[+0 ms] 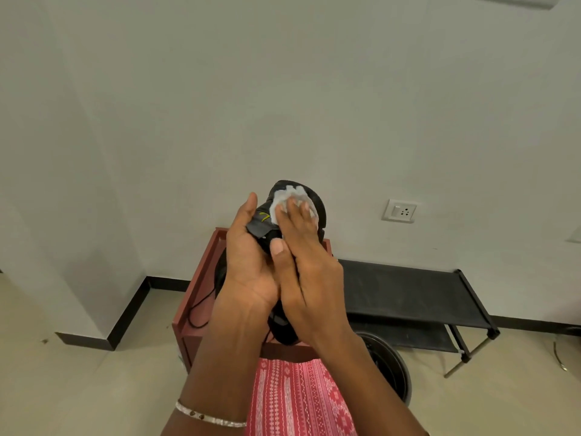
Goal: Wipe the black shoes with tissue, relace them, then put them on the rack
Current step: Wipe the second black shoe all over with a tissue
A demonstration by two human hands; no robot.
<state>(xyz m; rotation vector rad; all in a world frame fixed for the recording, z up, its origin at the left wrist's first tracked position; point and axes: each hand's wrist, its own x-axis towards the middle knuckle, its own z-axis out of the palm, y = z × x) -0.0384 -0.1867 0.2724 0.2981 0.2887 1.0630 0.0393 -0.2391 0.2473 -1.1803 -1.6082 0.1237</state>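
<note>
Here, shoe (259, 226) in left grip (248, 262) — tissue (284, 196) pressed under right grip (314, 278)

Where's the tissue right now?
Mid-frame in the head view, the tissue lies under the right hand, pressed on the shoe the left hand holds.

Black shoe (316, 204), white tissue (284, 196)

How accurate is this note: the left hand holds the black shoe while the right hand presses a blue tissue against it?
One detail is off: the tissue is white, not blue. The head view shows the left hand holding the black shoe while the right hand presses the white tissue against it.
</note>
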